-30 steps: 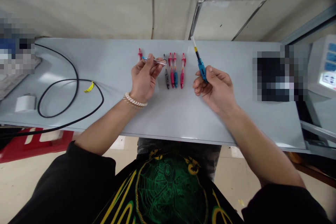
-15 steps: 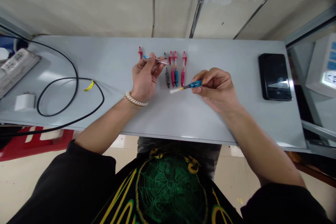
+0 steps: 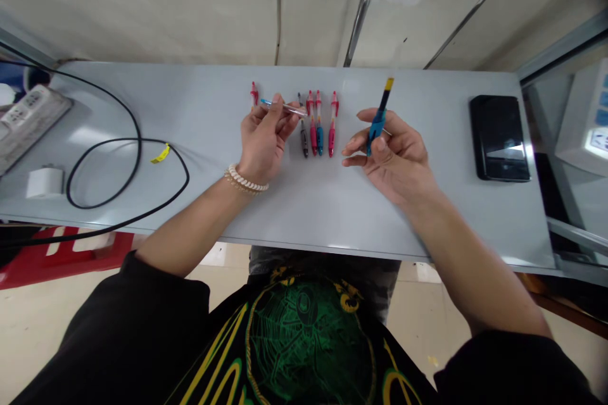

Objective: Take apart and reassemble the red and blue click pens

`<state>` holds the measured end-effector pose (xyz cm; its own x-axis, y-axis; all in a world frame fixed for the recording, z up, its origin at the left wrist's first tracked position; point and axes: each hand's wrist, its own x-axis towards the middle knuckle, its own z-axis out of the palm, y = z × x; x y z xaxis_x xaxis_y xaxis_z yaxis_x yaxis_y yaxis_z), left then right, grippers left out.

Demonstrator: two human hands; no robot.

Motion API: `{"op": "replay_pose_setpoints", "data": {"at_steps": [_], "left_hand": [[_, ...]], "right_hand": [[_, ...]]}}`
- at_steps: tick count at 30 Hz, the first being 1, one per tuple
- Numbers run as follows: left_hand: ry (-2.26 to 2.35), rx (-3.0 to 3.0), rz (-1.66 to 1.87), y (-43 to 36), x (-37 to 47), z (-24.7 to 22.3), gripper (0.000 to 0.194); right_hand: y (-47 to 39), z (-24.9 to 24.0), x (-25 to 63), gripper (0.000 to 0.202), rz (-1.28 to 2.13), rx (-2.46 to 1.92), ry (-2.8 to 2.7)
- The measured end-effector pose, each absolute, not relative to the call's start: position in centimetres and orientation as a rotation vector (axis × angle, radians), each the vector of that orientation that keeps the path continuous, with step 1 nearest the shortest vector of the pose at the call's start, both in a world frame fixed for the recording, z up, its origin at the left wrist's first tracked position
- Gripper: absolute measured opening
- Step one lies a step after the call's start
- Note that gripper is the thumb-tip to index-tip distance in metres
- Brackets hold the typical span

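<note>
My left hand [image 3: 263, 142] pinches a clear pen barrel [image 3: 293, 109] with a blue tip at its left end, held over the table. In my right hand [image 3: 392, 155] is the blue lower half of a pen [image 3: 377, 125], tilted nearly upright between thumb and fingers. A dark refill [image 3: 384, 96] with a yellow end sticks up out of it. Between the hands lie a black pen [image 3: 304, 136], two red-clipped pens side by side, one with a pink grip [image 3: 313, 138] and one with a blue grip [image 3: 320, 139], and another pink pen [image 3: 331, 133]. A red-clipped pen [image 3: 254, 93] is partly hidden behind my left hand.
A black glossy box-like object [image 3: 501, 139] sits at the table's right. On the left are a looped black cable [image 3: 137, 139] with a yellow tag [image 3: 161, 154], a white charger [image 3: 45, 183] and a power strip [image 3: 35, 117]. A wall runs behind the grey table [image 3: 304, 209].
My right hand has turned the blue pen half from pointing left to pointing up, and its fingers have spread. My left hand stays nearly still with the clear barrel.
</note>
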<state>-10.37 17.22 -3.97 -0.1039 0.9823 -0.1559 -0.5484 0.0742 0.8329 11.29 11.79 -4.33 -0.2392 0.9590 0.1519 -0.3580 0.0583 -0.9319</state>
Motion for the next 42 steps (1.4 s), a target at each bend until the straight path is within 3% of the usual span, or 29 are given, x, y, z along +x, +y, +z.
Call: {"op": "replay_pose_setpoints", "data": {"at_steps": [3,7,13,21,28,34,42], "left_hand": [[0.941,0.616,1.429,17.13,-10.28,-3.78,0.038],[0.971,0.608,1.420,17.18,-10.21,-3.70,0.037],[0.950,0.607,1.427,17.23,-10.22,-3.85,0.038],[0.944,0.596,1.422,16.96,-10.09,-3.50,0.038],[0.988,0.584,1.398,17.03,-10.13,-3.44,0.037],[0.965,0.575,1.409,16.92,-10.02,-3.28,0.042],[0.967,0.583,1.405,16.83,-10.01,-3.34,0.037]], "right_hand": [[11.67,-4.28,11.14,0.039,1.481,-0.715,-1.197],[11.66,-4.11,11.12,0.047,1.439,-0.745,-1.236],[11.99,-4.08,11.36,0.044,1.225,-0.805,-1.356],[11.77,-4.57,10.98,0.019,0.746,-1.026,-1.434],[11.78,-4.84,11.18,0.011,0.803,-1.115,-1.463],[11.77,-4.70,11.16,0.024,0.896,-1.198,-1.487],[11.56,-4.40,10.93,0.012,0.891,-1.207,-1.459]]}}
